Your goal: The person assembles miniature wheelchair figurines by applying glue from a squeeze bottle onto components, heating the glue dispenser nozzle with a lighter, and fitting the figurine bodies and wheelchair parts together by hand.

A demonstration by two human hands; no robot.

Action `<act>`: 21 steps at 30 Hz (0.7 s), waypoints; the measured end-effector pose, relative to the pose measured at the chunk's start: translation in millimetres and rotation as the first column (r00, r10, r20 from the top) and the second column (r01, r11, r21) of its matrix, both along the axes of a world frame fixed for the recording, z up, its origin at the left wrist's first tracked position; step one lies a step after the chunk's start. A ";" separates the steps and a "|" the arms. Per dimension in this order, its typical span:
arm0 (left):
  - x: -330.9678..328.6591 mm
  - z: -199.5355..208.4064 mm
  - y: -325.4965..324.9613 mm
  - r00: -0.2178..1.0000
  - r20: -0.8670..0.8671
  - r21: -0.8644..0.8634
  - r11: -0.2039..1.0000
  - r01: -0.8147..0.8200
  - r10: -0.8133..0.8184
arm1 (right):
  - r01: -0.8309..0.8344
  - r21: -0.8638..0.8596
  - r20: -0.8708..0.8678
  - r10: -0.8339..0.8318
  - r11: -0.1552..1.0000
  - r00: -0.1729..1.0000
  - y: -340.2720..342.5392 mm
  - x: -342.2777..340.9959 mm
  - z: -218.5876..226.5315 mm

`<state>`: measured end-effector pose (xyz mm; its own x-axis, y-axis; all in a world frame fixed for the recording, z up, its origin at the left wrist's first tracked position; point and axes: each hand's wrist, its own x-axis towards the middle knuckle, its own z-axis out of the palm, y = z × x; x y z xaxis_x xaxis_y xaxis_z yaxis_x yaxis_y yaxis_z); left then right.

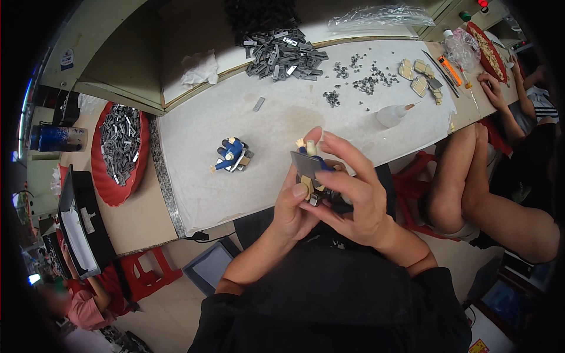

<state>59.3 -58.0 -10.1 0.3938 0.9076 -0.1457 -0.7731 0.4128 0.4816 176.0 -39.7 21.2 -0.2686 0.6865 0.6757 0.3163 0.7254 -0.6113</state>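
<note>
Close in front of my body, both hands are closed around a small toy figure (pixel 312 147) in blue with pale hands, joined to a dark flat panel (pixel 305 163) and beige and grey pieces. My left hand (pixel 286 209) grips it from below, with the thumb on a beige piece. My right hand (pixel 362 200) holds it from the other side, its fingers curled over the panel and base. The fingers hide part of the toy. A similar blue toy figure (pixel 232 154) lies on the white sheet (pixel 200 188) to the left. Beyond it is a loose grey piece (pixel 259 104).
A heap of grey pieces (pixel 285 56) lies at the back, with small metallic parts (pixel 374 79) and beige pieces (pixel 419 86) to its right. A needle-tipped bottle (pixel 391 116) and orange cutter (pixel 451 72) lie at right. A red tray (pixel 97 165) stands left. People sit on both sides.
</note>
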 end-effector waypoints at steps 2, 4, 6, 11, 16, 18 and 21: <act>4.7 7.1 2.7 0.995 -0.052 0.052 0.995 -0.082 0.085 | 0.049 0.058 -0.035 -0.047 0.997 0.998 -4.5 1.2 -2.3; 7.0 8.6 2.6 0.980 -0.099 0.107 0.981 -0.163 0.173 | 0.140 0.116 0.031 -0.145 0.983 0.989 -7.3 1.6 -5.0; 7.2 3.0 1.2 0.958 -0.125 0.177 0.956 -0.235 0.259 | 0.138 0.116 0.061 -0.146 0.984 0.987 -6.9 1.5 -1.8; 10.0 1.6 -0.9 0.942 -0.137 0.232 0.934 -0.271 0.307 | 0.082 0.068 0.106 -0.089 0.994 0.990 -6.8 4.7 -5.1; 10.5 4.3 -4.5 0.918 -0.163 0.259 0.914 -0.314 0.362 | 0.139 0.126 0.000 -0.141 0.982 0.990 -12.0 -3.1 -9.6; 11.0 1.3 -5.0 0.916 -0.153 0.249 0.912 -0.327 0.370 | 0.138 0.126 0.043 -0.144 0.982 0.989 -10.8 -3.4 -8.8; 9.6 7.2 0.2 0.947 -0.133 0.119 0.954 -0.277 0.291 | 0.130 0.133 0.058 -0.139 0.983 0.989 -5.5 -3.4 -12.1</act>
